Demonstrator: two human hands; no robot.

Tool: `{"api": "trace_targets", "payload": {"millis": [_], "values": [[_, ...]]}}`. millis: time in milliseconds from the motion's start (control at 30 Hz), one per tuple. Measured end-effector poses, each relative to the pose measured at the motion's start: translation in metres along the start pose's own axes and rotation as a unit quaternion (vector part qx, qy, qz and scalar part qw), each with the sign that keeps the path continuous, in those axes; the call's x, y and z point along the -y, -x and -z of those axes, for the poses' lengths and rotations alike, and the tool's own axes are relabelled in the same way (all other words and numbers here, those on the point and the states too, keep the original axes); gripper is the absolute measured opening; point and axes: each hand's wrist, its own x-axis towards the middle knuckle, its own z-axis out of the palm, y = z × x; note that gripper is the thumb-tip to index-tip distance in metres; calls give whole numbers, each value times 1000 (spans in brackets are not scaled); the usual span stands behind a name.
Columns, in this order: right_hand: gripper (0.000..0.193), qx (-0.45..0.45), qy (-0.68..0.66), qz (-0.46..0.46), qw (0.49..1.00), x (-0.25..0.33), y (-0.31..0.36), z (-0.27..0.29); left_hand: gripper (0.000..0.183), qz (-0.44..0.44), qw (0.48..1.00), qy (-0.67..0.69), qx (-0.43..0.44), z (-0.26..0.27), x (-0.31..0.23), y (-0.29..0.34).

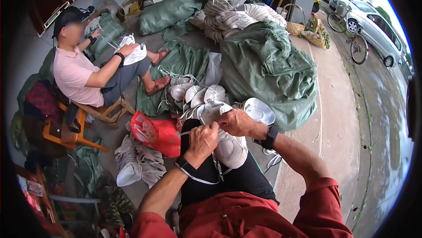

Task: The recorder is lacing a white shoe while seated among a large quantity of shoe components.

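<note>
Wears a red shirt and black trousers, and holds a pale shoe over the lap, toe end toward the body. Pinches tightly with the left hand, thumb against forefinger, seemingly on a lace; curls the right hand closed at the same spot, gripping the shoe near its opening. Cannot tell exactly what lies between the fingertips. Seems partway through this one shoe, judging by the lace hanging loose at its side. Has, just left of the knees, a red bag and, beside it, bundled pale shoe uppers. Has, just past the knees, a cluster of white shoe pieces, some with trailing strings. Cannot tell finished ones from waiting ones, but probably has plenty left, to judge by the number. Faces, farther on, a big green sack, with a co-worker seated at left, one hand on a white piece. Has behind these a tall heap of pale uppers, then, outside at right, a silver car.
</note>
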Motion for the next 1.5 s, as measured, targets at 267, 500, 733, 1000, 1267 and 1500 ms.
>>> {"api": "trace_targets", "payload": {"millis": [267, 500, 733, 1000, 1267, 1500], "values": [[9, -221, -286, -175, 916, -13, 40, -39, 16, 199, 961, 191, 31, -12, 24, 14], [5, -235, -434, -200, 846, -14, 39, -53, 13, 221, 939, 253, 73, -11, 30, 13], [4, -218, -396, -195, 871, -12, 39, -50, 7, 193, 954, 221, 61, -15, 42, 17], [5, -188, -342, -183, 902, -11, 36, -47, 7, 244, 941, 223, 71, -11, 68, 46], [17, -178, -124, -22, 976, -3, 18, -22, 25, 117, 970, 212, -30, -3, 42, 17], [18, -55, 117, 59, 990, -10, -1, -24, 19, 118, 980, 158, 26, -24, 40, 9]]}}
